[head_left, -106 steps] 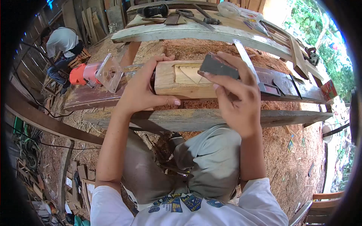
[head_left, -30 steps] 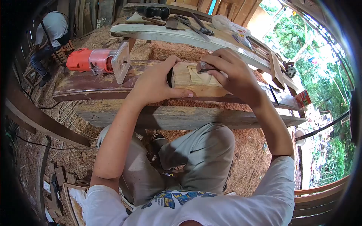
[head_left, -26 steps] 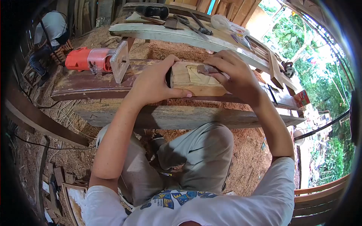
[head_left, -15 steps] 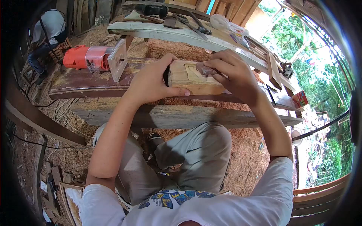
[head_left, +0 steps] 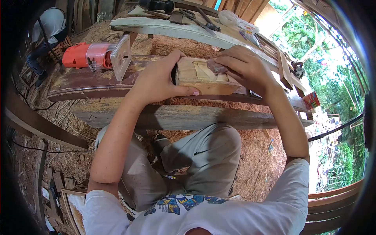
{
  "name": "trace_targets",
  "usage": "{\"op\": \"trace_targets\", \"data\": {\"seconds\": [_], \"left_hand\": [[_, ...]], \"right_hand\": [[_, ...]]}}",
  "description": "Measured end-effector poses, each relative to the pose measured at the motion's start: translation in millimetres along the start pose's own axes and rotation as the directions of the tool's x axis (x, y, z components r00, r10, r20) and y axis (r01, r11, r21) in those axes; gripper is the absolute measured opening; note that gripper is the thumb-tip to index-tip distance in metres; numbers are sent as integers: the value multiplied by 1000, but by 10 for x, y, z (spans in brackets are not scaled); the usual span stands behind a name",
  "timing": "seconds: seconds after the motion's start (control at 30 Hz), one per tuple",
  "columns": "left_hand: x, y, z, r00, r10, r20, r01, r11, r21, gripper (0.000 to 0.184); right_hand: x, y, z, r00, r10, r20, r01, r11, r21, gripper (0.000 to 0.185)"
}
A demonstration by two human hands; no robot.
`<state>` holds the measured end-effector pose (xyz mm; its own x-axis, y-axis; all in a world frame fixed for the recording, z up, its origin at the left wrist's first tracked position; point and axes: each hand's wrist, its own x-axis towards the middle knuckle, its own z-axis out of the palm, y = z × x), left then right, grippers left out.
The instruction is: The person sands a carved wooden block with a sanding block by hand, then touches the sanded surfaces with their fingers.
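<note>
Tipped over since the earlier frame, the abrasive pad is pinched by the right fingers over the wooden block, at twelve o'clock; were its clasp by the left fingers loosened, skewing could be caused.

Two hands, one wooden block, one sandpaper piece, one orange power tool

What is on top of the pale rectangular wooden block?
On this pale wooden block: part of a carved recess, and a small, flat, brownish piece held by the right hand's grip. The surface under that piece and the fingers is covered.
</note>
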<state>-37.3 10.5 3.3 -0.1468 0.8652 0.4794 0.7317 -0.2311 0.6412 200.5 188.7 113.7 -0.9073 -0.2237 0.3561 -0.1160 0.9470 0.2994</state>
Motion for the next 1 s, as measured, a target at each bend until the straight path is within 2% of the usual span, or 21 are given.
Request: {"op": "trace_targets", "data": {"seconds": [0.1, 0.23, 0.37, 0.43, 0.5, 0.53, 0.6, 0.63, 0.7, 0.77, 0.83, 0.9, 1.0], "left_hand": [[-6, -7, 15, 1000, 14, -5, -14, 1000, -11, 89], [2, -27, 2, 1000, 8, 12, -8, 1000, -29, 90], [1, 2, -5, 999, -30, 15, 30, 999, -11, 89], [8, -43, 30, 996, 63, -57, -63, 998, 12, 88], [-4, -36, 39, 998, 50, -49, -52, 998, -32, 89], [5, -32, 30, 998, 38, -45, -41, 997, -71, 89], [-6, -11, 26, 998, 34, -54, -36, 998, -50, 89], [-19, -1, 29, 997, 24, -69, -27, 999, -35, 89], [-52, 48, 24, 997, -2, -79, 0, 1000, -22, 85], [-41, 49, 39, 996, -25, -86, 24, 1000, -13, 82], [-30, 22, 57, 995, 2, -100, -4, 1000, -28, 88], [-40, 47, 57, 995, -16, -99, 15, 1000, -14, 89], [-50, 50, 59, 994, -26, -107, 27, 1000, 7, 90]], "right_hand": [[88, -44, 78, 996, -56, -66, 55, 998, -8, 36], [197, -96, 90, 994, -105, -40, 103, 994, -42, 37], [-2, 59, -15, 997, -72, 13, 72, 996, -43, 41], [-3, 41, -18, 998, -53, 46, 56, 996, -69, 41], [91, -17, 70, 998, -20, -58, 23, 998, 52, 38], [137, -67, 71, 998, -16, -65, 19, 999, 49, 38], [201, -196, 42, 966, 257, -1, -249, 935, 252, 34], [184, -230, 55, 966, 260, -2, -251, 934, 254, 34], [166, -269, 79, 884, 468, 9, -450, 844, 293, 34], [125, -305, 131, 881, 474, 16, -458, 841, 288, 35], [120, -346, 183, 874, 485, 23, -470, 835, 287, 37], [160, -397, 243, 918, 386, -95, -349, 897, 270, 37], [231, -413, 305, 927, 336, -166, -299, 930, 214, 36]]}}
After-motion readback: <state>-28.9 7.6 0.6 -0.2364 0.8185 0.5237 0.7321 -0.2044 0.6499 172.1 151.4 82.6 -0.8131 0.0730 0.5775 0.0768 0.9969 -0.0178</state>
